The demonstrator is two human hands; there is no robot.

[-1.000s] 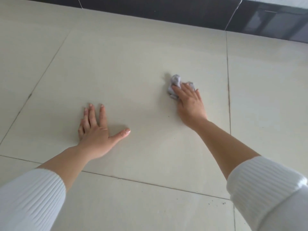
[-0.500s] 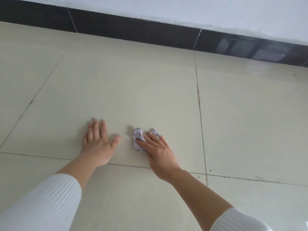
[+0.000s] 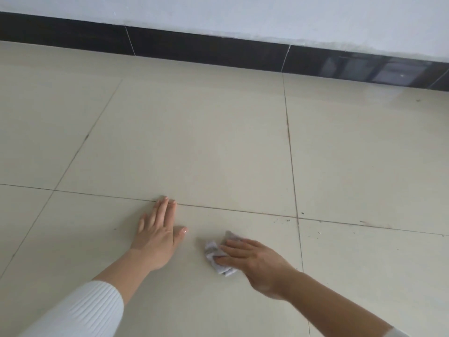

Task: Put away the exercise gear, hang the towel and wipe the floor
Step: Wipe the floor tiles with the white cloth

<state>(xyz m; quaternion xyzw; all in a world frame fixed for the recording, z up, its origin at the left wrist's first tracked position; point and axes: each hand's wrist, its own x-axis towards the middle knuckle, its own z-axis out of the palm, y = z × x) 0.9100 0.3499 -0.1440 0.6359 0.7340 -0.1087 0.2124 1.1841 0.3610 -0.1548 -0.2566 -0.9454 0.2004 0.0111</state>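
My right grip [image 3: 255, 261] lies on a small crumpled grey cloth [image 3: 211, 249], fingers nearly straight across its top and pressing it down onto the floor [image 3: 194, 142] rather than closing round it. Folds of the cloth show beyond my fingertips and below them. My left grip [image 3: 158, 237] is just beside it, spread flat on the tile with nothing in it, fingertips touching the grout line [image 3: 243, 210] ahead; I judge it is propping me up.

No exercise gear or towel is in view, so I take the step in hand to be the wiping of the floor. To the right of the cloth, by the crossing of the grout lines, dark specks [image 3: 286, 218] lie scattered on the tile, with a few more farther right. The next move, as I judge it, calls for keeping downward pressure while sliding the cloth right towards those specks, so the bundle does not slip out from under my flat fingers. Farther off run the dark baseboard [image 3: 206, 52] and pale wall [image 3: 243, 13].
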